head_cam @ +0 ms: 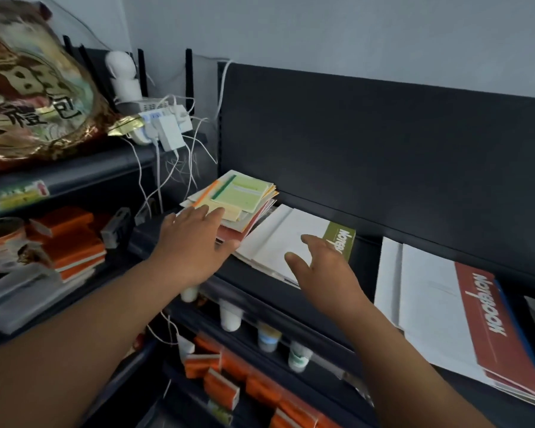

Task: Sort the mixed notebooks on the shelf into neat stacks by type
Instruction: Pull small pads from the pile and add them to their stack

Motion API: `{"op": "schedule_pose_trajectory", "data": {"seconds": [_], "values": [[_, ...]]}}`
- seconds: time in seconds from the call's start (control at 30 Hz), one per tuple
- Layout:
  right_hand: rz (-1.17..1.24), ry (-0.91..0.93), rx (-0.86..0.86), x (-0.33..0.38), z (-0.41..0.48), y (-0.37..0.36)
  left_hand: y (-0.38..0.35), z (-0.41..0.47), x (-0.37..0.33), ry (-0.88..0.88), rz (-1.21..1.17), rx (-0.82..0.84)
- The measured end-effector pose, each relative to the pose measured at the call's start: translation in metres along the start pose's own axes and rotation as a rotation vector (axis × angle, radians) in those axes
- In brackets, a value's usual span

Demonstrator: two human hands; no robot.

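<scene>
Head view, shelf (366,264) contents as we count them: far left, a mixed pile (244,196) of small notebooks, green cover on top, corners skewed; middle, a green-banded stack (278,239) with white covers; right, a larger red-banded stack (482,319). Both bands, lettered NOTEBOOK, run far to near along the right edges. Our left hand (192,242) lies on the mixed pile's near edge, grip straight-fingered, holding nothing. Our right hand (325,267) is spread over the green-banded stack, grip wide and empty. Below: small bottles (230,316), orange boxes (220,387).
</scene>
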State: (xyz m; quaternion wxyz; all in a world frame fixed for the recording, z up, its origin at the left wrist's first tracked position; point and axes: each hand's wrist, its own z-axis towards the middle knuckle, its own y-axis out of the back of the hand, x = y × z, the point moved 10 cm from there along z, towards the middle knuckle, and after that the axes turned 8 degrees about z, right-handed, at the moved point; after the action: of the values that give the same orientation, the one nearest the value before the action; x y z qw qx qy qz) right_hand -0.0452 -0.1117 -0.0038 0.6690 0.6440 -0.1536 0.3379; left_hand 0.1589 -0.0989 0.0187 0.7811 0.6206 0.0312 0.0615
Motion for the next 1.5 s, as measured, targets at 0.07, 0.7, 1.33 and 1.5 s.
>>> {"op": "schedule_pose_trajectory", "data": {"seconds": [0.07, 0.7, 1.33, 1.5], "values": [[0.005, -0.029, 0.011, 0.007, 0.014, -0.01, -0.002, 0.016, 0.012, -0.011, -0.009, -0.009], [0.253, -0.165, 0.04, 0.015, 0.162, -0.066, -0.063, 0.161, 0.066, -0.045, -0.062, 0.014], [0.472, -0.529, -0.174, 0.002, 0.197, -0.103, -0.095, 0.199, 0.045, -0.354, -0.065, 0.048], [0.506, -0.528, -0.319, -0.001, 0.193, -0.095, -0.095, 0.196, 0.037, -0.416, -0.069, 0.068]]}}
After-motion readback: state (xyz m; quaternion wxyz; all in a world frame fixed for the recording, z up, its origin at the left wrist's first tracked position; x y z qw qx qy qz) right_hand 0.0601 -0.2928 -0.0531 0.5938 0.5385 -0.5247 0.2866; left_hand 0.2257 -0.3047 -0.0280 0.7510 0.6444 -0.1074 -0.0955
